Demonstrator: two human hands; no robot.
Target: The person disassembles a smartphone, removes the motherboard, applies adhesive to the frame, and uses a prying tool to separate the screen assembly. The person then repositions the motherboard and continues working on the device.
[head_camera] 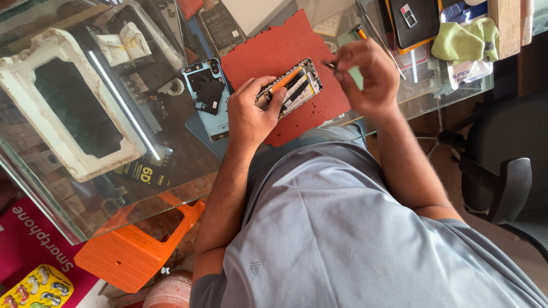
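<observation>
An opened smartphone (297, 85) with its insides showing and an orange strip lies on a red work mat (274, 48) on a glass table. My left hand (248, 111) grips the phone's lower end, thumb over its edge. My right hand (365, 74) hovers just right of the phone, its fingers pinched on a small dark part or tool tip (330, 65). A blue phone back cover (208, 97) with a black piece on it lies to the left of my left hand.
A white moulded tray (68, 102) rests on the left of the glass table (171, 171). A green cloth (465, 40) and a black case (414, 20) lie at the top right. An orange stool (137, 245) stands under the table; a black chair (502, 165) is at right.
</observation>
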